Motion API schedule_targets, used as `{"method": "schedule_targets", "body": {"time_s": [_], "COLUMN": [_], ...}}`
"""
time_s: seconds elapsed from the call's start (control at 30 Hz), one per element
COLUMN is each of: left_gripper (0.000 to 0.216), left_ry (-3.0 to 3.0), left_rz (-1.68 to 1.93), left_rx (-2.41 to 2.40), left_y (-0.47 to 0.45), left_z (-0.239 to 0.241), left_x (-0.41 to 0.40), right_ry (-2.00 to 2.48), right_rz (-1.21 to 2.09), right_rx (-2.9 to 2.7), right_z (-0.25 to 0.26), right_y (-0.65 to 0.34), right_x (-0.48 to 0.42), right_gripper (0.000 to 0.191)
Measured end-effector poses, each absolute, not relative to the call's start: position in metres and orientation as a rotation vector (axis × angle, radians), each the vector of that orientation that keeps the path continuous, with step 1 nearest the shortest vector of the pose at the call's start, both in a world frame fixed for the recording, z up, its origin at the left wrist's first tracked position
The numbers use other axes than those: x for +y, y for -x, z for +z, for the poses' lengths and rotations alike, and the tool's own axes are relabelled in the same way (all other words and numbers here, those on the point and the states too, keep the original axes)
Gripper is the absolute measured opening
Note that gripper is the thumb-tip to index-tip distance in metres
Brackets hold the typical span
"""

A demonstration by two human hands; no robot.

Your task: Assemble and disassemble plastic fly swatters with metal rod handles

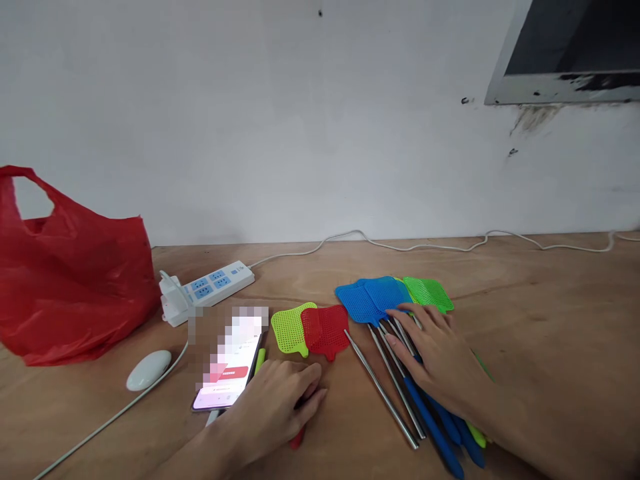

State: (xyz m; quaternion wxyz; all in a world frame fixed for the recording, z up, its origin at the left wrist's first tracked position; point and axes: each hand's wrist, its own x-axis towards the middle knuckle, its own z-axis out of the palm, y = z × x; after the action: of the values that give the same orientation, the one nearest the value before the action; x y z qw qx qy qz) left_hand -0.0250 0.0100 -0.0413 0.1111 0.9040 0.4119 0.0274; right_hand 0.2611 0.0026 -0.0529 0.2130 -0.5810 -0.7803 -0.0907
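My left hand (280,400) rests on the table with its fingers curled round a red handle (297,439), mostly hidden beneath it. A yellow-green handle (260,360) pokes out beside that hand. In front lie a yellow-green swatter head (287,328) and a red swatter head (327,330), overlapping. My right hand (435,347) lies with fingers spread over a bundle of fly swatters with blue heads (385,297), metal rods and blue handles (433,427). A green swatter head (427,292) shows behind its fingers. Loose metal rods (383,390) lie between the hands.
A lit phone (230,367) lies left of my left hand. Farther left are a white power strip (215,287), a white mouse-shaped object (149,370) and a red plastic bag (75,280). A white cable (420,248) runs along the wall.
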Motion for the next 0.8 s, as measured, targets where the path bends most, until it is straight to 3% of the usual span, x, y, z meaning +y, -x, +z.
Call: {"method": "schedule_targets", "body": {"time_s": [0.13,0.37,0.63,0.8], "left_gripper": [0.027,0.027,0.027,0.027], "left_ry": [-2.659,-2.646,-2.649,-2.656], "left_rz": [0.063,0.007,0.013,0.0], "left_rx": [1.221,1.244,1.225,1.216], "left_y": [0.024,0.021,0.022,0.022], "left_z": [-0.041,-0.036,-0.035,-0.034], "left_x": [0.011,0.009,0.008,0.007], "right_ry": [1.906,1.893,1.672,1.706], "right_rz": [-0.319,-0.189,-0.343,-0.408], "right_rx": [-2.018,-2.09,-2.185,-2.201], "right_z": [-0.066,-0.067,-0.068,-0.067], "right_y": [-0.28,-0.278,-0.266,-0.271], "right_x": [0.01,0.01,0.005,0.008], "right_gripper": [0.06,0.061,0.037,0.034]}}
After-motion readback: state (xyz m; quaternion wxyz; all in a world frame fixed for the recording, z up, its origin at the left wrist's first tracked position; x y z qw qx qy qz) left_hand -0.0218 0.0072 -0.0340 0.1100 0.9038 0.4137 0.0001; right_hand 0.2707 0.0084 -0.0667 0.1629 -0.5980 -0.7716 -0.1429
